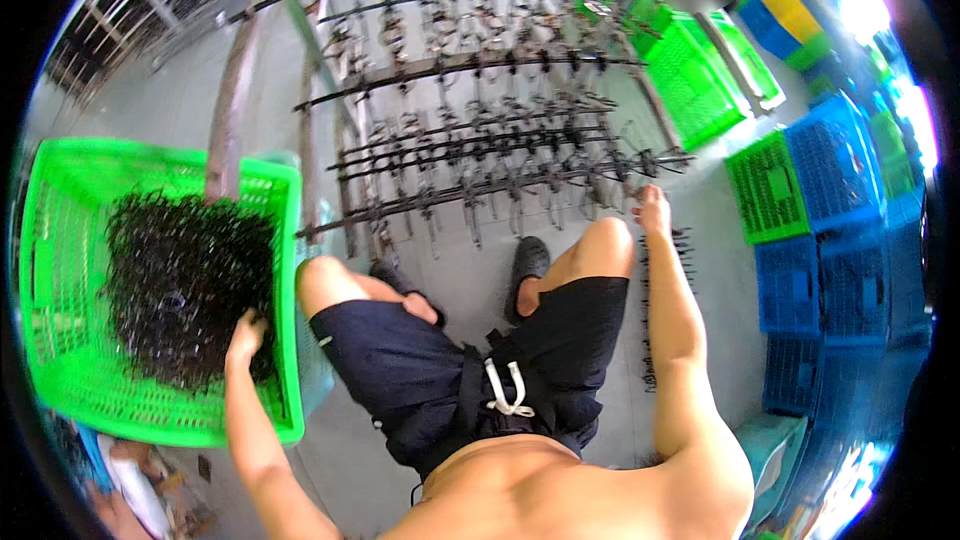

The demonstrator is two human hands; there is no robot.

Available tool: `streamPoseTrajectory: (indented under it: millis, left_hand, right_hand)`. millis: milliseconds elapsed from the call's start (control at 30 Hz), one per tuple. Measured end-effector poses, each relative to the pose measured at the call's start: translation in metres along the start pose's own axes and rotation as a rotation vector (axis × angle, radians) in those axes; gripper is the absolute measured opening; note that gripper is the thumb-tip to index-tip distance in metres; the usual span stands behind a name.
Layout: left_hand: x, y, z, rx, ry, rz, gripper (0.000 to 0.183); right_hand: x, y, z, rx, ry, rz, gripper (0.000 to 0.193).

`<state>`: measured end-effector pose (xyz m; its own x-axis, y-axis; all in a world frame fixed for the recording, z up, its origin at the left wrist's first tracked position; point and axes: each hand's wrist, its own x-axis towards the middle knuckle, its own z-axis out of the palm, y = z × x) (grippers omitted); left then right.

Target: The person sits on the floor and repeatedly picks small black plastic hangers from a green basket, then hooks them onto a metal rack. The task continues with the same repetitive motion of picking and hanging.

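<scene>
On my left, a green plastic basket [285, 340] holds a tangled heap of small, thin black parts [180, 290]. My left hand [246, 338] is at the heap's right side, its fingers bent together among the parts; what they hold is too small to make out. In front of me stands a rack of dark horizontal bars [480, 65], set with rows of small hooks or clips. My right hand [653, 210] is raised beside the right end of the lowest bars, beyond my right knee. Its fingers are drawn together, and anything between them is too small to name.
Blue crates [835, 165] and a green crate [768, 188] are stacked at the right. More green crates [695, 80] stand beyond the rack. A barbed dark bar [648, 320] lies by my right leg. Someone is at the far right; others show at the lower left.
</scene>
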<state>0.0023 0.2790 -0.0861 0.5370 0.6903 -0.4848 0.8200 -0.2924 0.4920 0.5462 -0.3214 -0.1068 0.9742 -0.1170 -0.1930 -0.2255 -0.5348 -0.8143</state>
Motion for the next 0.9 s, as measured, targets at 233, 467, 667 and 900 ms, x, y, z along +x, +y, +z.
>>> streamPoseTrajectory:
  millis: [233, 467, 667, 900]
  left_hand:
    - [-0.032, 0.052, -0.051, -0.818, 0.401, 0.146, 0.022]
    - [-0.124, 0.169, -0.025, -1.462, 0.121, 0.280, 0.021]
    - [-0.160, 0.246, 0.043, -0.989, 0.058, 0.528, 0.015]
    - [-0.160, 0.246, 0.071, -0.666, 0.300, 0.527, 0.010]
  right_hand:
    - [-0.043, -0.012, -0.024, -0.246, 0.459, -0.408, 0.034]
    - [-0.265, -0.128, 0.071, 0.101, -0.132, -0.557, 0.029]
    - [-0.368, -0.193, 0.139, 0.594, -1.058, -0.363, 0.041]
    - [-0.369, -0.189, 0.144, 0.208, -0.922, -0.663, 0.034]
